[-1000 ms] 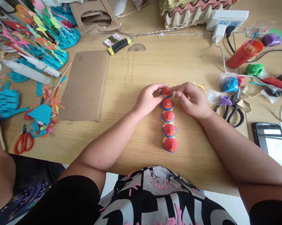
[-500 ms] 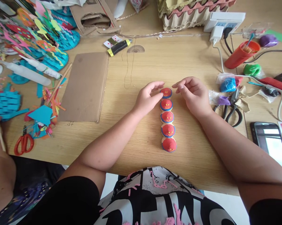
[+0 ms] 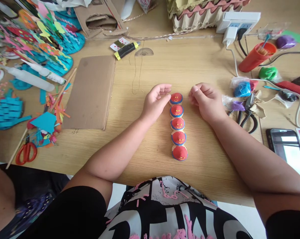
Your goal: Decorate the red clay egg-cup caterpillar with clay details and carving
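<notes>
A row of several small red domed clay faces point(image 3: 178, 124) runs up the middle of the table, each with yellow eyes and a smile and a blue rim. Pale cup-like bases, joined in a line, show beneath them. To the left of the farthest face point(image 3: 176, 98) is my left hand point(image 3: 155, 103), its fingers apart and holding nothing; the thumb tip is very close to the rim, and I cannot tell if it touches. My right hand point(image 3: 207, 101) rests right of the row, apart from it, fingers curled in and thumb against them, with nothing visible in the grip.
Left of me lie a cardboard sheet point(image 3: 90, 93), red-handled scissors point(image 3: 26, 153), a stick point(image 3: 16, 149) and paper scraps. Pliers point(image 3: 248, 116), clay packets point(image 3: 242, 89), a red cup point(image 3: 258, 57) and a phone point(image 3: 288, 151) are on the right. Egg trays point(image 3: 202, 16) stand behind. Another person sits at left.
Both my hands have drawn slightly away from the farthest face, and my right fingers have curled in. At left, the other person's hand has left view; the stick now lies on the table.
</notes>
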The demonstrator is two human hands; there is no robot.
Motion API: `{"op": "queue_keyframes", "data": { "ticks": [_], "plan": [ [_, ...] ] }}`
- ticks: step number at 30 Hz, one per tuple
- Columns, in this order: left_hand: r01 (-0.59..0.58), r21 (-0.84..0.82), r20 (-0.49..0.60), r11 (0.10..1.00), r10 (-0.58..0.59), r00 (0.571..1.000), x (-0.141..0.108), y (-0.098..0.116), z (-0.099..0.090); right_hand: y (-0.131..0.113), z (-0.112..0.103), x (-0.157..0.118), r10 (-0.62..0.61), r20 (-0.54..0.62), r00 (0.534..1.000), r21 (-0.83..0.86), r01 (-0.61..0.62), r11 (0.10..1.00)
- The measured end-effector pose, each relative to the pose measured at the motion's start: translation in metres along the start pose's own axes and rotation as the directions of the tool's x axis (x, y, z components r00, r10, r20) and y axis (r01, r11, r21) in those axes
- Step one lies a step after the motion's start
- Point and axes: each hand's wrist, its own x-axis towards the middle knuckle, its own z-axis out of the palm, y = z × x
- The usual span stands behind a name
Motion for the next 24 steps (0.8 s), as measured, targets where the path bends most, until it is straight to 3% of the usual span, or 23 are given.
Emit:
{"op": "queue_keyframes", "data": {
  "ticks": [7, 24],
  "plan": [
    [0.01, 0.001, 0.001, 1.0, -0.01, 1.0, 0.0, 0.0022, 0.0003, 0.0022, 0.0001, 0.0026, 0.042, -0.044, 0.998, 0.06, -0.039, 0.997],
    [0.036, 0.025, -0.012, 0.999, -0.036, 0.999, -0.001, 0.0076, 0.0001, 0.0058, -0.0064, 0.0096, 0.008, -0.117, 0.993, -0.003, -0.008, 1.0]
  ]
}}
